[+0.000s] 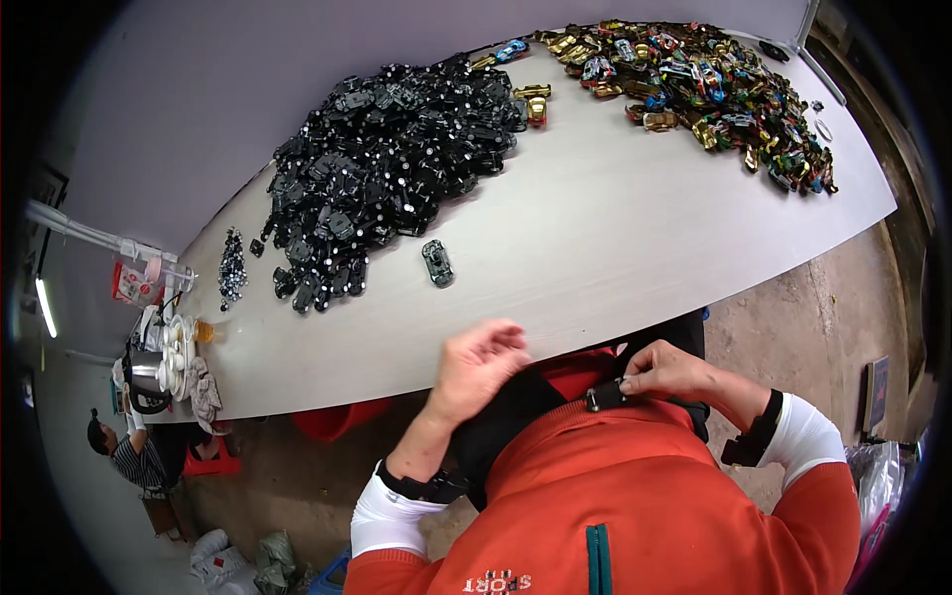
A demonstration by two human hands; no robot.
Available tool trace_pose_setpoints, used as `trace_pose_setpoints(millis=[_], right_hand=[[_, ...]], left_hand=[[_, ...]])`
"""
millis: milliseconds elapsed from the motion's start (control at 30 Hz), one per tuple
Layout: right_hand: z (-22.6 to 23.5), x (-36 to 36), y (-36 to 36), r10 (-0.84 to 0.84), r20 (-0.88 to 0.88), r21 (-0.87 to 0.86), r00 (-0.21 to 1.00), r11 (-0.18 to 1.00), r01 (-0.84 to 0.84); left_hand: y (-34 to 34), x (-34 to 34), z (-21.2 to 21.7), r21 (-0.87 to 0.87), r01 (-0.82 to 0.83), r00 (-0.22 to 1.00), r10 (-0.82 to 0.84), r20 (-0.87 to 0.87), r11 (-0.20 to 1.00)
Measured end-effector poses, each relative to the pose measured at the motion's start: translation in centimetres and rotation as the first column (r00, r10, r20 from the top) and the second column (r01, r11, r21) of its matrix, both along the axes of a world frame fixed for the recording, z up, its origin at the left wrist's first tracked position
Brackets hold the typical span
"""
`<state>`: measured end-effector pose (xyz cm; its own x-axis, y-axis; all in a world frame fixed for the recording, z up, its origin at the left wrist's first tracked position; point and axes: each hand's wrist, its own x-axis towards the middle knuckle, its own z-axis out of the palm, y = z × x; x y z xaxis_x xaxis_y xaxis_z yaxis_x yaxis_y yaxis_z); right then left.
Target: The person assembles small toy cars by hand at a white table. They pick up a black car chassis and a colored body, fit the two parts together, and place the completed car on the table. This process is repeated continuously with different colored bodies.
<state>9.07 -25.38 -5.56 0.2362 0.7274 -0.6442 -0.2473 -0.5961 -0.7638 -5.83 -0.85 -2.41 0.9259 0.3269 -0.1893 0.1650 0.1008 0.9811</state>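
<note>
Filling the bottom of the view, an orange jacket (635, 506) hides the person's lap and most of what the hands work on. At chest height a black strap (516, 412) crosses the jacket, with a small black buckle (602, 396) on it; how the strap runs underneath is covered by the hands and the cloth. The right hand (666, 373) has its grip pinched on the buckle, thumb and fingertips closed around it. The left hand (479, 364) curls its fingers over the strap's upper edge, just beside the worktop (615, 238) rim; whether that grip actually clasps the strap cannot be told, since the fingertips are tucked out of sight. Both wrists carry dark bands over white sleeves.

Farther on, a single dark grey toy car (437, 263) lies alone on the pale worktop. Beyond it spreads a large heap of black toy-car chassis (382, 169), the single pieces too small to tell apart. At the far right lies a heap of coloured toy cars (704, 84), partly cut off by the picture's rim. Far left, another person (134, 451) sits low, mostly hidden.
</note>
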Motion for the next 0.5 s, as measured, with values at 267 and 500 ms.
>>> trace_pose_setpoints(millis=[267, 500], right_hand=[[-5.3, 0.6, 1.6, -0.130, 0.145, -0.020, 0.981, 0.991, 0.134], [4.5, 2.0, 2.2, 0.319, 0.356, 0.138, 0.878, 0.912, -0.387]], left_hand=[[11.4, 3.4, -0.9, 0.446, -0.345, 0.877, 0.454, -0.161, 0.826], [9.4, 6.4, -2.0, 0.906, -0.187, 0.930, 0.366, 0.039, 0.379]])
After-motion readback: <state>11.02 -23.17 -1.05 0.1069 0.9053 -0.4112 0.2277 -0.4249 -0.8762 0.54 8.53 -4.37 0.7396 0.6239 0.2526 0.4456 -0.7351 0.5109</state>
